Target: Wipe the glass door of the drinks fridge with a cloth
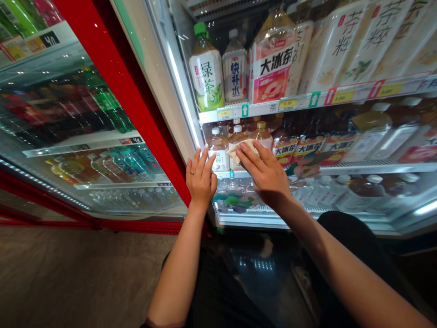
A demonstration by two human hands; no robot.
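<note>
My left hand [200, 175], with a ring on one finger, rests with fingers stretched out against a small white-capped bottle [219, 152] at the left end of a cooler shelf [368, 167]. My right hand [264, 171] presses a beige cloth [241, 150] against the neighbouring small bottle [236, 136], fingers flat over the cloth. A brown-capped bottle [262, 133] stands just behind the right fingertips.
The shelf above [259, 107] carries large bottles, among them a green-capped tea bottle [206, 73] and a pink-labelled one [273, 64]. The open glass door with its red frame [119, 91] stands at the left. More bottles fill the lower shelf and the right side.
</note>
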